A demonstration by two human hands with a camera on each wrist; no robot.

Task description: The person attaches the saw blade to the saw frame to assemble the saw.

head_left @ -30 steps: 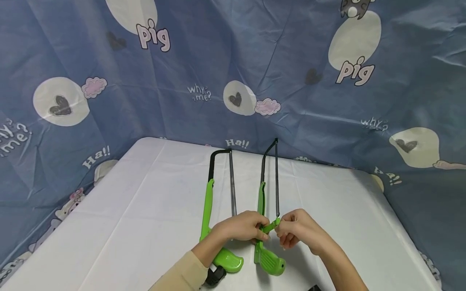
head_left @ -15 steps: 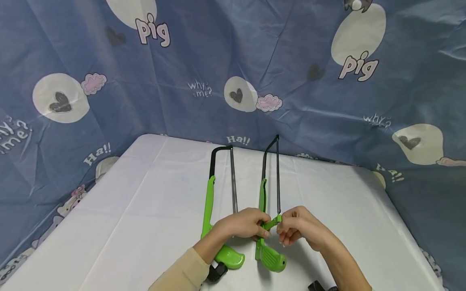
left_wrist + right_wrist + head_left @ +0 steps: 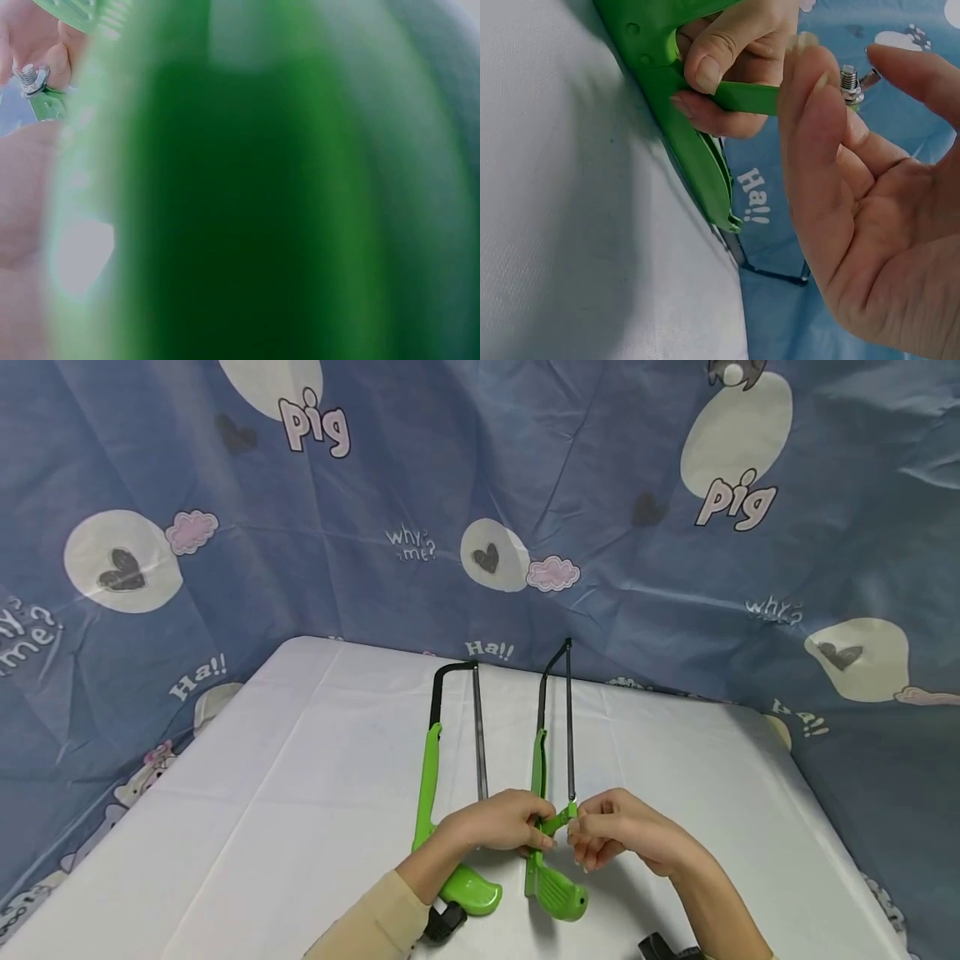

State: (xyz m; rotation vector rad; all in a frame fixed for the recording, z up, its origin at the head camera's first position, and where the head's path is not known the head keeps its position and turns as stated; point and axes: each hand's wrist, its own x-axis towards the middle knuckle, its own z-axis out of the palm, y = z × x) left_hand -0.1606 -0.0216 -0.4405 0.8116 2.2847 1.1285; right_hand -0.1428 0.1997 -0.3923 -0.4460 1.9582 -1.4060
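Two hacksaws with green handles and black frames are on the white table. My left hand (image 3: 510,820) grips the right hacksaw (image 3: 555,893) just above its handle, thumb on the short green arm at the blade's near end. My right hand (image 3: 618,828) is at the tip of that arm, fingers and thumb bent around a silver wing nut (image 3: 851,96) on a threaded bolt (image 3: 848,76). The thumb tip is right at one wing. In the left wrist view the bolt (image 3: 28,75) shows small at top left; blurred green fills most of the frame.
The other hacksaw (image 3: 427,777) lies under my left forearm, its blade (image 3: 480,727) alongside. Both frames point toward the back edge of the white-covered table (image 3: 300,777). A blue printed cloth (image 3: 375,485) hangs behind it.
My right hand's fingers and wrist shift slightly at the wing nut. The left hand keeps its grip on the hacksaw, and the view tilts a little.
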